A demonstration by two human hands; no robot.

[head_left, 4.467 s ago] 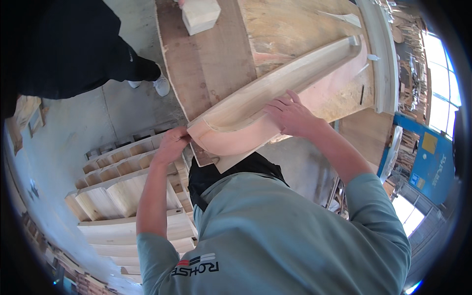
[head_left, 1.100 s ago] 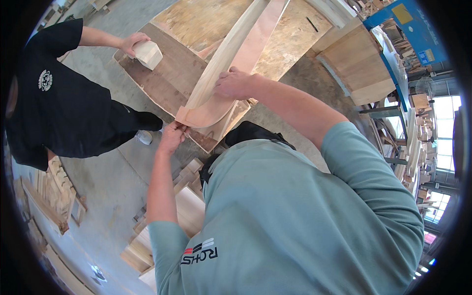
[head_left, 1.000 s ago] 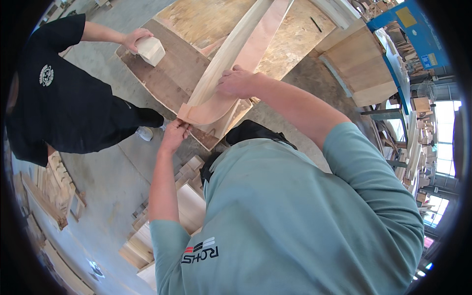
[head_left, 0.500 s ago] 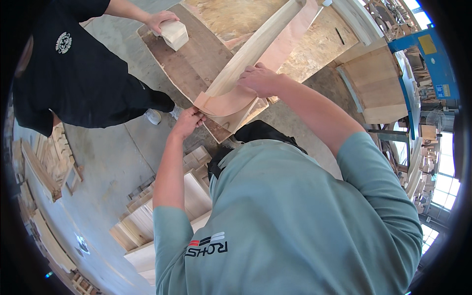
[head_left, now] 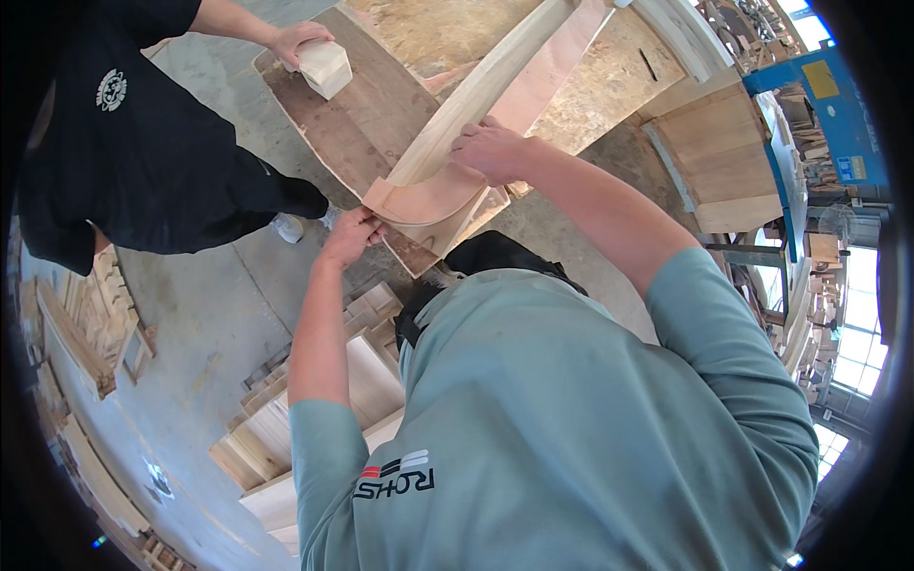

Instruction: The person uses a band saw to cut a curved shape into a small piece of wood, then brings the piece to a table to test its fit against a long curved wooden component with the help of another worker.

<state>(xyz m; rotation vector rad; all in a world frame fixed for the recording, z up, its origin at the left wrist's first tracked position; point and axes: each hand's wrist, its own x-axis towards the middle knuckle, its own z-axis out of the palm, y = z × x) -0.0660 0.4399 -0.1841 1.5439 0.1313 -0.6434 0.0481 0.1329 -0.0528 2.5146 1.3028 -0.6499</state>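
Observation:
A thin, pinkish plywood template (head_left: 428, 200) with a curved near end lies along a long pale wooden board (head_left: 495, 81). At the template's near left corner, my left hand (head_left: 352, 236) has its fingers closed on the edge. My right hand (head_left: 493, 150) is farther up, fingers bent over the template where the curve meets the straight strip, and presses it against the board. Part of the template and the right fingertips' undersides are hidden. The template's far end runs out toward the top of the view.
A co-worker's hand (head_left: 300, 40) rests on a pale wooden block (head_left: 327, 68) on the brown work surface (head_left: 333, 114) at left. A dark pencil-like stick (head_left: 648, 65) lies at right. Stacked planks (head_left: 271, 428) stand on the floor near my left arm; a blue machine frame (head_left: 828, 114) is far right.
The whole view has shifted slightly, so everything sits a little farther left. Both my hands keep their places on the template, and the co-worker's hand stays on the block.

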